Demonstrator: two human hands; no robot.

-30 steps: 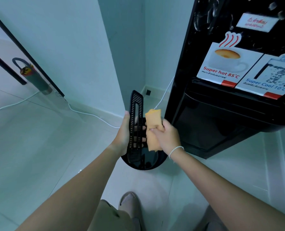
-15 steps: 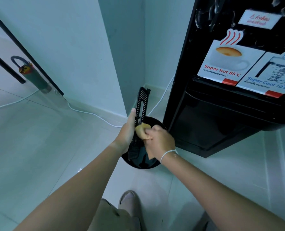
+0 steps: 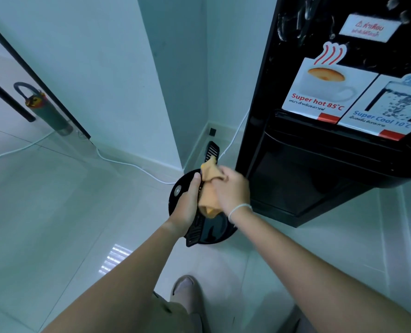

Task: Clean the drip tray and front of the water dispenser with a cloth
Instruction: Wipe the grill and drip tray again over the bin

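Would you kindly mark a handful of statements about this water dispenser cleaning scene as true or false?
1. The left hand grips the black slotted grille of the drip tray. True.
2. The right hand holds a blue sponge. False: it grips an orange cloth.
3. The grille sits in place in the water dispenser. False: it is out of the machine, held beside it over a round black bin.
4. The dispenser's front has stickers reading "Super hot 85°C" and "Super Cool 10°C". True.
5. A white cable runs along the floor by the wall. True.
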